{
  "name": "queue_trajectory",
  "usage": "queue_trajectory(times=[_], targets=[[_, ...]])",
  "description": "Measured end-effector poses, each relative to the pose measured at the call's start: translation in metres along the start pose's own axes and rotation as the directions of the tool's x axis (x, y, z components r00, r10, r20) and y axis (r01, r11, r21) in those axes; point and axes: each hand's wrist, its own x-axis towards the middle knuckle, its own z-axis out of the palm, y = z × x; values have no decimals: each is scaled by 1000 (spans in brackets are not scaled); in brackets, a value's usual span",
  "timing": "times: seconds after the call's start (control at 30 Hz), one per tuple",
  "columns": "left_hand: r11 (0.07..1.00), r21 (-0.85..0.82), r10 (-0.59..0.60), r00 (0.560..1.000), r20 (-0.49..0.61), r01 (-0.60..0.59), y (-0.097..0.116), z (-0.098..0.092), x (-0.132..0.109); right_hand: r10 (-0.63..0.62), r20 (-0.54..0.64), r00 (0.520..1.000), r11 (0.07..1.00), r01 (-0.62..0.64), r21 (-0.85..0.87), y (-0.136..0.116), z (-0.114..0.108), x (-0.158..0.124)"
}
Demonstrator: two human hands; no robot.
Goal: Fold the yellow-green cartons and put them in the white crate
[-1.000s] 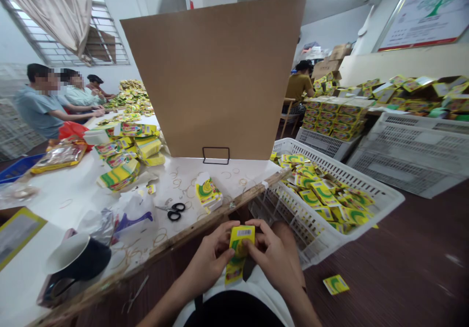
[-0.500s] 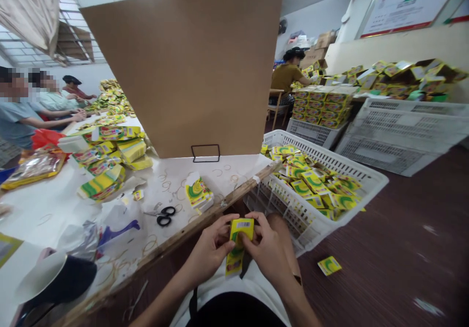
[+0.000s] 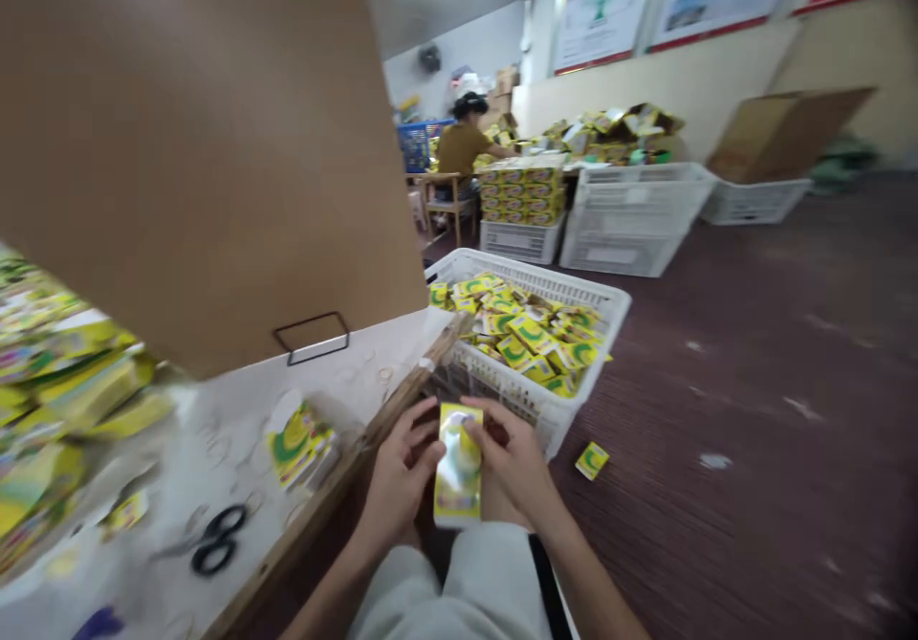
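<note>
Both my hands hold a yellow and green packet [image 3: 457,466] upright over my lap, just off the table's wooden edge. My left hand [image 3: 397,477] grips its left side with fingers curled round it. My right hand [image 3: 511,461] pinches its right side and top corner. A small stack of the same packets [image 3: 298,443] lies on the white table [image 3: 236,410] to the left of my hands. A white plastic crate [image 3: 559,410] full of loose yellow packets stands on the floor just beyond my right hand.
A tall brown cardboard sheet [image 3: 207,143] stands on the table in a wire holder. Black scissors [image 3: 215,549] and rubber bands lie near the table edge. One packet [image 3: 592,460] lies on the dark floor. More white crates [image 3: 631,214], packet piles and a seated person [image 3: 463,147] are farther back.
The view has swung to the right, so the people at the left are out of sight. My hands still hold the packet, now showing its other face without the barcode.
</note>
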Motion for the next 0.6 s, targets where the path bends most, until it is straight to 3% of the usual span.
queue_trajectory(times=[0.07,0.13,0.2,0.27,0.33,0.4,0.5,0.6], targets=[[973,191,150,985,-80,-133,-8,22,33,16,-196,980,1000,-21,-21,0,-26,31],[889,396,282,956,-76,-231,-18,48,67,-26,-395,918,999,6,-52,3,-59,63],[806,511,316,947,56,-299,-31,78,99,-51,-507,861,997,12,-79,15,-95,86],[764,528,274,927,255,-370,-46,111,131,-35,-595,803,996,-18,-84,41,-131,95],[721,540,219,881,419,-435,-62,145,164,30,-700,713,994,-98,-58,82,-167,90],[687,560,151,844,514,-464,-80,176,195,145,-788,599,975,-220,13,135,-199,78],[648,606,55,822,567,-462,-105,210,229,354,-829,434,896,-412,167,223,-232,50],[582,665,31,830,557,-468,-119,225,236,533,-801,271,774,-538,333,305,-243,22]])
